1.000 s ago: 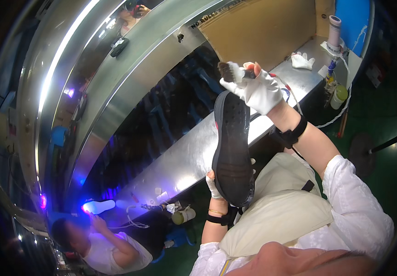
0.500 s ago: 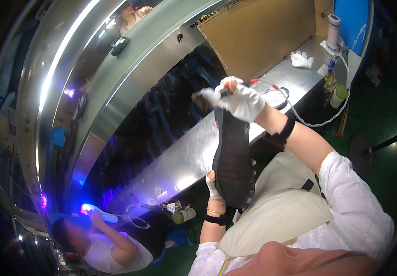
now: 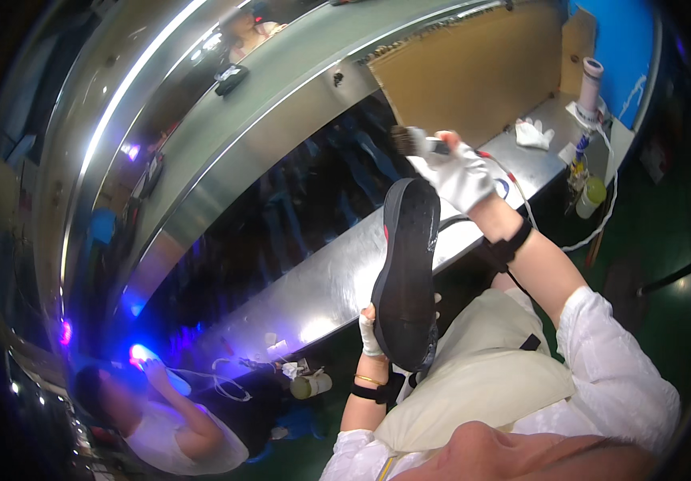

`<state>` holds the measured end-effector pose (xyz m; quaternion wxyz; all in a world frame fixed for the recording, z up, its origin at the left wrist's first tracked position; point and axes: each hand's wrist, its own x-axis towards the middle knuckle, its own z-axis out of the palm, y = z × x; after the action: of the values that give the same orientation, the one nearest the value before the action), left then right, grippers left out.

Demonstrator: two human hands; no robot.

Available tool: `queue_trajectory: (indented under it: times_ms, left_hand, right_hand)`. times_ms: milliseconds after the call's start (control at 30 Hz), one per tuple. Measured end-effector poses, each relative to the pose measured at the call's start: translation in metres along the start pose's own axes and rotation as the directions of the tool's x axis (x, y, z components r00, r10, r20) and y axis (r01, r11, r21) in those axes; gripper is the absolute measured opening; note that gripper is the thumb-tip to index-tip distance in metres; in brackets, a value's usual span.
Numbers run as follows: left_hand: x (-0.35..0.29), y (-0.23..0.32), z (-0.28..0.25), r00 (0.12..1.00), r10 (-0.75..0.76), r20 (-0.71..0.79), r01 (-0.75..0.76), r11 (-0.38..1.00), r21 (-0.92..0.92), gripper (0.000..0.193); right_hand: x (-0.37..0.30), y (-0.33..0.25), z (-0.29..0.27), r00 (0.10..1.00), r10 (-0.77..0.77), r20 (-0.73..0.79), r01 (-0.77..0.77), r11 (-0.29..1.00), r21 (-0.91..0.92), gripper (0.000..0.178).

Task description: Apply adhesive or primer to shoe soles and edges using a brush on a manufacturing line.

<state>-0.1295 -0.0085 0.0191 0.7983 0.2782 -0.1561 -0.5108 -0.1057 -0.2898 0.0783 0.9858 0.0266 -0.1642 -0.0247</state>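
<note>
A black shoe [image 3: 406, 276] is held up with its sole facing me and its toe pointing away. My left hand [image 3: 369, 330], in a white glove with bare fingertips, is closed round the shoe near its lower end; some fingers are hidden behind it. My right hand [image 3: 467, 178], gloved the same way, grips a brush [image 3: 414, 143] with dark bristles and a whitish body. That brush is beyond the shoe's upper end, apart from the sole. A thin tube with red parts [image 3: 496, 162] runs from near the right hand.
A metal bench [image 3: 313, 293] runs beneath the shoe, with a cardboard panel [image 3: 474, 68] behind. A white glove [image 3: 533, 134], a pinkish cylinder [image 3: 591, 84] and a jar [image 3: 593, 192] stand at far right. A co-worker [image 3: 177, 429] at lower left holds a glowing lamp [image 3: 143, 354].
My right hand and the brush have moved right, off the shoe's upper end, which now shows fully. The shoe stays in my left hand. The whole view has shifted slightly.
</note>
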Motion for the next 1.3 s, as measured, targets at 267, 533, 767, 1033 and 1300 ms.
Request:
queue_trajectory:
  times_ms: [267, 533, 767, 1033, 1300]
  left_hand:
    - [-0.011, 0.04, -0.019, 0.974, 0.212, -0.085, -0.22, 0.971, -0.095, 0.09]
    - [0.048, 0.124, 0.037, 0.944, 0.327, 0.034, -0.328, 0.945, 0.012, 0.092]
    - [0.255, 0.292, 0.12, 0.788, 0.59, 0.18, -0.614, 0.777, 0.14, 0.04]
    - [0.258, 0.385, 0.007, 0.641, 0.75, -0.162, -0.559, 0.601, 0.571, 0.008]
    - [0.068, 0.455, -0.03, 0.167, 0.972, -0.165, 0.888, -0.076, 0.453, 0.07]
  right_hand:
    - [-0.081, -0.042, -0.041, 0.932, -0.356, -0.063, 0.256, 0.772, -0.581, 0.017]
    - [-0.125, -0.049, -0.075, 0.851, -0.481, -0.213, 0.353, 0.822, -0.447, 0.019]
    - [-0.126, -0.031, -0.057, 0.866, -0.467, -0.181, 0.365, 0.836, -0.411, 0.015]
    - [-0.132, -0.024, -0.058, 0.836, -0.495, -0.239, 0.225, 0.706, -0.672, 0.008]
    - [-0.098, 0.0, -0.068, 0.831, -0.423, -0.361, -0.013, 0.634, -0.773, 0.011]
